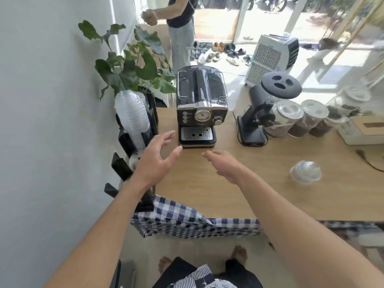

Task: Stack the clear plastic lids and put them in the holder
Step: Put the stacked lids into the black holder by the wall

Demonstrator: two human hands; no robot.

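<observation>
Tall stack of clear lids [133,115] in the black holder [152,113], both hands [154,163] empty, fingers spread.

The left hand [154,163] covers the lower holder [124,169] at left of centre. The top edge cuts off the standing person [178,15]. The jars [307,119] at right are blurred.

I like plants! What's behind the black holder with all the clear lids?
Behind the black holder and its stack of clear lids, a leafy green plant stands by the wall. Its pot is hidden by the holder and lids.
</observation>
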